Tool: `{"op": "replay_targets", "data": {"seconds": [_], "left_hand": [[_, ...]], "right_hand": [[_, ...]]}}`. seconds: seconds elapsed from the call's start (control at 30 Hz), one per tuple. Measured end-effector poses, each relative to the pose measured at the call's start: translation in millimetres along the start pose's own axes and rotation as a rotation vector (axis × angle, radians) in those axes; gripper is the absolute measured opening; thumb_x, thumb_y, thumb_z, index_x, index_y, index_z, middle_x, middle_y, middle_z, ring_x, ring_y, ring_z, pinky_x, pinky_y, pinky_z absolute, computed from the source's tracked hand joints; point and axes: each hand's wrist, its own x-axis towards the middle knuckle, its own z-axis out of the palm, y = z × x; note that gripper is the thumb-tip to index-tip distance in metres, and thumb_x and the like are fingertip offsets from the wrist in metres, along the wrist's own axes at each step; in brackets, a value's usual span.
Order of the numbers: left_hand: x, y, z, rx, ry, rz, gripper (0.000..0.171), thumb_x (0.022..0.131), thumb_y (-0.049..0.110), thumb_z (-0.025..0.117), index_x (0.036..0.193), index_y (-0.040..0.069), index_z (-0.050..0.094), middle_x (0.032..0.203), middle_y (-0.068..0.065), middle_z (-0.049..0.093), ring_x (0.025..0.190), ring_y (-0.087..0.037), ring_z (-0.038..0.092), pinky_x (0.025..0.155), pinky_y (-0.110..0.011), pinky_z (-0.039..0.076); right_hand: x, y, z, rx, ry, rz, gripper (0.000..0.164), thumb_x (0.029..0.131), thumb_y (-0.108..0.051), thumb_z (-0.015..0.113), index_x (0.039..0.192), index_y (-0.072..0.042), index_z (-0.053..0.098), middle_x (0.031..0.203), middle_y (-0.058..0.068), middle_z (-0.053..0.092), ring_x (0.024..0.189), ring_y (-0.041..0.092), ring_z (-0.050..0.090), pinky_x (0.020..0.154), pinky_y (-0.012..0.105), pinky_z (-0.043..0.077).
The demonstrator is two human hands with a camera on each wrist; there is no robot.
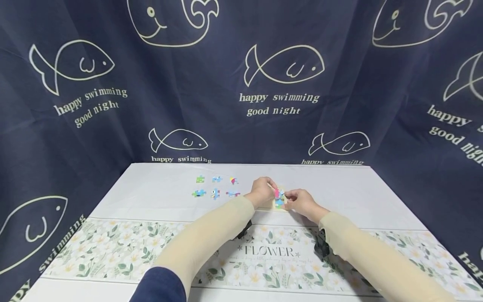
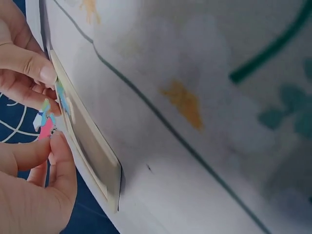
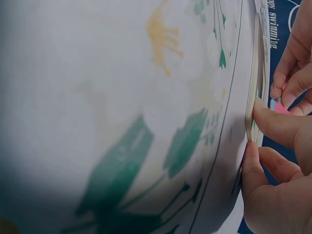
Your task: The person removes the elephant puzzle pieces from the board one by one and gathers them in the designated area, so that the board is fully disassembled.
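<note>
In the head view my left hand (image 1: 263,191) pinches a pink and blue jigsaw piece (image 1: 277,193) over a shallow cream puzzle tray (image 1: 273,204). Thumb and fingertips hold that piece (image 2: 46,127) by its edge, tilted above the tray in the left wrist view. My right hand (image 1: 303,203) grips the tray's right edge; its thumb and fingers lie at the rim (image 3: 255,73) in the right wrist view. Inside the tray, a blue and green piece (image 1: 279,203) shows near the front. The hands partly cover the tray.
To the left lie several loose jigsaw pieces in two rows, among them a green one (image 1: 200,179), a blue one (image 1: 198,193) and a pink-purple one (image 1: 233,193). A flowered strip (image 1: 151,251) crosses the white tablecloth (image 1: 158,209). Behind hangs a navy curtain (image 1: 226,121).
</note>
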Motion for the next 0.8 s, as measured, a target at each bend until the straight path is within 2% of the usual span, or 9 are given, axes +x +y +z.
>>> {"op": "replay_targets", "data": {"seconds": [0.17,0.3,0.43,0.57,0.8], "left_hand": [[-1.8,-1.9,-6.3,-0.012,-0.040,-0.028,0.019,0.074,-0.004,0.066,0.086,0.011,0.066,0.084,-0.004,0.063,0.071,-0.016,0.051,0.061,-0.019,0.041],[-2.0,-4.8,-9.1,-0.056,-0.053,-0.054,0.021,0.075,-0.005,0.066,0.089,0.011,0.067,0.086,-0.003,0.062,0.070,-0.015,0.050,0.058,-0.019,0.041],[-4.7,-6.9,-10.9,-0.152,-0.052,-0.079,0.018,0.077,-0.006,0.065,0.088,0.007,0.068,0.080,-0.004,0.061,0.063,-0.011,0.052,0.057,-0.018,0.047],[-9.6,-6.2,-13.4,-0.259,-0.059,-0.077,0.016,0.079,-0.010,0.062,0.089,0.002,0.067,0.078,-0.008,0.063,0.059,-0.009,0.057,0.062,-0.023,0.056],[-16.3,-6.9,-13.7,-0.365,-0.070,-0.086,0.012,0.083,-0.009,0.065,0.091,0.000,0.068,0.085,-0.011,0.067,0.061,-0.009,0.062,0.068,-0.025,0.059]], "right_hand": [[1,0,1,0.001,0.006,0.002,0.052,0.079,-0.007,0.076,0.128,0.002,0.058,0.115,0.017,0.058,0.099,0.023,0.054,0.087,0.035,0.049],[2,-1,0,0.008,0.008,0.000,0.052,0.079,-0.007,0.076,0.128,0.002,0.058,0.114,0.017,0.059,0.098,0.023,0.054,0.085,0.034,0.049],[2,-2,-2,-0.008,0.006,-0.011,0.053,0.080,-0.008,0.076,0.128,0.003,0.058,0.113,0.017,0.059,0.096,0.023,0.053,0.086,0.035,0.049],[2,-1,-3,-0.023,0.000,-0.024,0.053,0.079,-0.008,0.076,0.127,0.005,0.058,0.112,0.017,0.061,0.096,0.023,0.054,0.086,0.036,0.048],[1,2,0,-0.007,-0.003,-0.033,0.052,0.078,-0.008,0.077,0.126,0.005,0.059,0.106,0.015,0.063,0.092,0.021,0.054,0.077,0.028,0.048]]}}
